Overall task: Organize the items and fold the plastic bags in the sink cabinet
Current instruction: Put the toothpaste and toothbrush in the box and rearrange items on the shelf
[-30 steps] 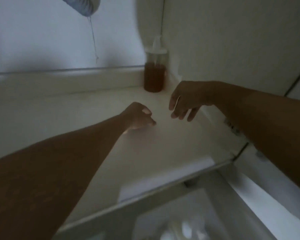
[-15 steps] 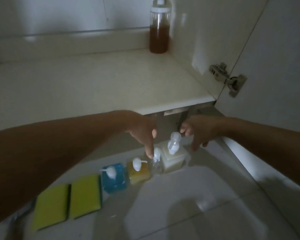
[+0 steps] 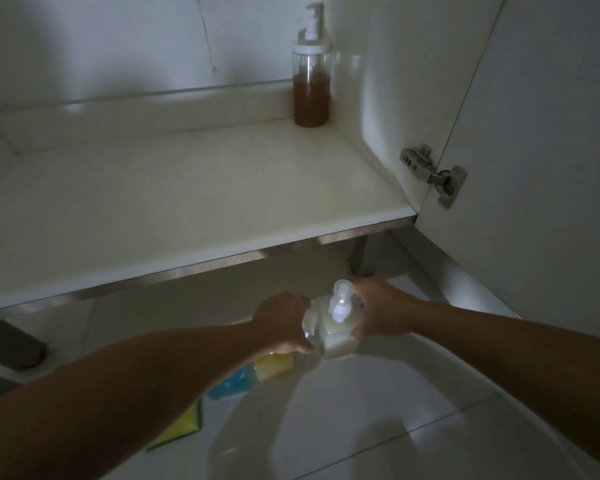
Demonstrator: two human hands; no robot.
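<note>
Apparently unlabelled pump bottle (image 3: 338, 327), gripped.

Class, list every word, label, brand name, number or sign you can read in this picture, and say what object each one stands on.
None can be read.
Amber pump bottle at the back of the cabinet shelf: no label shows.
Pale pump bottle held by the right hand: no print shows.
Small clear bottle gripped by the left hand: blurred, nothing legible.
Door hinge: any marking too small to read.
</note>
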